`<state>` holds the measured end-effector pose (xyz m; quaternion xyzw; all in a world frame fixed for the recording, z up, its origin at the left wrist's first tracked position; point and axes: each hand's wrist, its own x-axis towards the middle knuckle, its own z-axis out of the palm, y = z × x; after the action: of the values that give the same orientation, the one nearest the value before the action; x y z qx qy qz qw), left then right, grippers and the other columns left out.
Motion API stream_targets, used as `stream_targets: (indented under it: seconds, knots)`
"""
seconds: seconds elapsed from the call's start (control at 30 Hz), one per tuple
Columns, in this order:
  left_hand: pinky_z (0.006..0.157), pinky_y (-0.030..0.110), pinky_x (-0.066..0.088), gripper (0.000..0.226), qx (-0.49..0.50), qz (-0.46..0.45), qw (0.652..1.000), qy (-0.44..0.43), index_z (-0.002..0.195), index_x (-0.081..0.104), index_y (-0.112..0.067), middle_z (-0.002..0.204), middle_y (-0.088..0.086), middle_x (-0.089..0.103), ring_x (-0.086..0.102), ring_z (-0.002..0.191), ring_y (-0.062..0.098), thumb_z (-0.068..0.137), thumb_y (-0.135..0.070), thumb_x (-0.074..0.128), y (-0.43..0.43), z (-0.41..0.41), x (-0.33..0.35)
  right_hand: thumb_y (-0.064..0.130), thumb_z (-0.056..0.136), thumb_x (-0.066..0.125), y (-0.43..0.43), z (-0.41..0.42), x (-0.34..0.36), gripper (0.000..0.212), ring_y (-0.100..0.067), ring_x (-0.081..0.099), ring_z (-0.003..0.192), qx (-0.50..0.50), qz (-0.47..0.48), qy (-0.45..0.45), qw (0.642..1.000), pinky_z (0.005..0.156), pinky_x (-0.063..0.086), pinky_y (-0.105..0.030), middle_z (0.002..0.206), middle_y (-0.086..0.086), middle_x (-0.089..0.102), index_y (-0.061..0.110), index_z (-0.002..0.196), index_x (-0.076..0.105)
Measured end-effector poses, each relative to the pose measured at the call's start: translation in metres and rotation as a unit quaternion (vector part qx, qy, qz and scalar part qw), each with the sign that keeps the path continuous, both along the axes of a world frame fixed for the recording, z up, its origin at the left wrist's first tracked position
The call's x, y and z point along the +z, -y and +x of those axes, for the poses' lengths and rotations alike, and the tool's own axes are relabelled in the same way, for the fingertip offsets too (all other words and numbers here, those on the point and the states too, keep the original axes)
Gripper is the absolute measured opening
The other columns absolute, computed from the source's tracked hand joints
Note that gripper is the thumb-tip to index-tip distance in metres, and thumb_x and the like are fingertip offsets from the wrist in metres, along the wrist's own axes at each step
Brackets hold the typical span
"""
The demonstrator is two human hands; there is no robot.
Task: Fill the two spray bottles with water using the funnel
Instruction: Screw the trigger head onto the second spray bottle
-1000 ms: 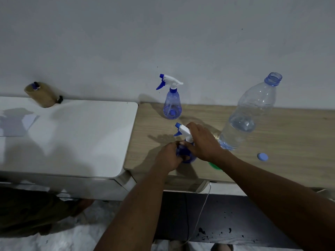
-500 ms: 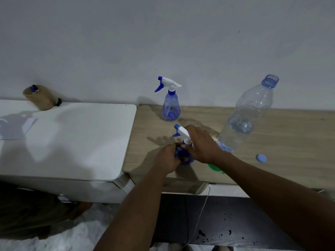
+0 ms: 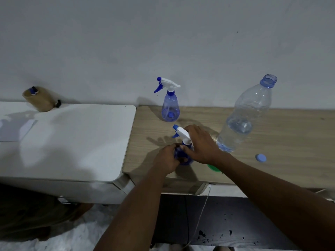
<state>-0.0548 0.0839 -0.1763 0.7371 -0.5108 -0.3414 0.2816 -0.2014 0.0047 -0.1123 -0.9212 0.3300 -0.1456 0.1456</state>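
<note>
Near the wooden table's front edge stands a small blue spray bottle [image 3: 183, 156]. My left hand [image 3: 166, 159] grips its body. My right hand [image 3: 200, 144] is closed over its white trigger head [image 3: 182, 132] and neck. A second blue spray bottle [image 3: 170, 105] with its white head on stands upright at the back by the wall. A big clear water bottle [image 3: 243, 118], open at the top and partly filled, stands to the right. The green funnel [image 3: 213, 167] lies mostly hidden under my right wrist.
The blue cap [image 3: 260, 157] of the water bottle lies on the wooden table [image 3: 290, 142] at the right. A white table [image 3: 72, 138] adjoins on the left with a tan pouch [image 3: 40, 99] and paper [image 3: 15, 129] on it. A thin cable [image 3: 201, 214] hangs below.
Both hands stay on the near spray bottle with only slight shifts of the fingers on its head. The view has drifted a little; nothing else moved.
</note>
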Motion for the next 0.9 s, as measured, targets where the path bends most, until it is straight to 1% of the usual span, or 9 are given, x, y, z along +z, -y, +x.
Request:
stream_targets:
  seconds: [0.1,0.3,0.43,0.53,0.6,0.67,0.73,0.83,0.9]
  knots:
    - [0.085,0.032,0.052,0.049,-0.007,0.006,1.000,-0.007,0.123,0.060,-0.032,0.107,-0.005,0.071,0.067,0.092,0.017,0.078,-0.027,0.079,0.000,0.001,-0.001,0.028,0.087,0.069,-0.004,0.002,0.002,0.037,-0.022,0.051,0.085,-0.017,0.040,0.016,0.999,0.069,0.038,-0.034,0.100,-0.005,0.056,0.011,0.114,0.049]
    - [0.081,0.025,0.043,0.047,-0.017,0.013,0.999,-0.025,0.123,0.061,-0.028,0.111,-0.006,0.068,0.061,0.094,0.012,0.079,-0.025,0.079,0.000,0.002,0.008,0.035,0.084,0.075,-0.010,0.007,-0.002,0.039,-0.020,0.054,0.076,-0.073,0.062,0.057,0.994,0.061,0.041,-0.032,0.092,-0.002,0.057,0.012,0.104,0.050]
    - [0.083,0.021,0.046,0.055,-0.026,0.023,0.994,-0.106,0.124,0.064,-0.023,0.112,-0.009,0.067,0.063,0.102,0.010,0.074,-0.026,0.085,-0.006,0.000,0.015,0.033,0.081,0.079,-0.011,-0.006,-0.007,0.031,-0.016,0.058,0.073,-0.129,0.126,0.167,0.969,0.060,0.046,-0.026,0.085,0.002,0.061,0.017,0.096,0.057]
    - [0.090,0.031,0.055,0.057,-0.058,0.080,0.984,-0.146,0.118,0.070,-0.025,0.109,-0.008,0.071,0.066,0.101,0.010,0.065,-0.036,0.091,-0.008,-0.001,0.017,0.035,0.081,0.080,-0.011,-0.016,-0.015,0.027,-0.012,0.054,0.061,-0.197,0.235,0.256,0.917,0.056,0.044,-0.028,0.070,0.006,0.057,0.022,0.081,0.056]
    - [0.086,0.034,0.059,0.059,-0.080,0.134,0.972,-0.177,0.115,0.071,-0.024,0.103,-0.005,0.073,0.071,0.095,0.012,0.062,-0.040,0.092,-0.010,-0.004,0.020,0.033,0.085,0.075,-0.014,-0.020,-0.019,0.024,-0.013,0.052,0.062,-0.220,0.302,0.282,0.884,0.057,0.042,-0.030,0.069,0.005,0.055,0.022,0.079,0.055]
    - [0.072,0.027,0.059,0.056,-0.094,0.175,0.960,-0.197,0.117,0.068,-0.022,0.101,-0.005,0.073,0.071,0.091,0.012,0.067,-0.036,0.090,-0.015,-0.010,0.026,0.028,0.090,0.069,-0.020,-0.021,-0.022,0.015,-0.016,0.054,0.069,-0.240,0.367,0.276,0.856,0.061,0.043,-0.029,0.075,0.001,0.059,0.018,0.085,0.058]
    - [0.067,0.023,0.057,0.051,-0.103,0.195,0.954,-0.202,0.117,0.066,-0.020,0.100,-0.006,0.070,0.070,0.089,0.012,0.072,-0.033,0.087,-0.022,-0.017,0.026,0.024,0.091,0.067,-0.027,-0.020,-0.025,0.012,-0.022,0.062,0.077,-0.258,0.439,0.301,0.807,0.066,0.048,-0.032,0.087,-0.008,0.067,0.015,0.097,0.062]
    - [0.079,0.031,0.061,0.044,-0.092,0.209,0.949,-0.218,0.110,0.067,-0.021,0.101,-0.004,0.070,0.070,0.093,0.017,0.073,-0.033,0.087,-0.034,-0.025,0.020,0.017,0.092,0.065,-0.040,-0.015,-0.031,0.023,-0.032,0.072,0.088,-0.257,0.560,0.377,0.692,0.076,0.057,-0.043,0.102,-0.019,0.072,0.012,0.113,0.060]
    - [0.084,0.037,0.060,0.044,-0.089,0.222,0.944,-0.227,0.111,0.068,-0.018,0.103,-0.002,0.070,0.071,0.097,0.021,0.073,-0.033,0.087,-0.041,-0.026,0.018,0.017,0.093,0.064,-0.044,-0.013,-0.035,0.026,-0.035,0.073,0.093,-0.248,0.583,0.373,0.678,0.086,0.056,-0.048,0.105,-0.019,0.073,0.013,0.118,0.060]
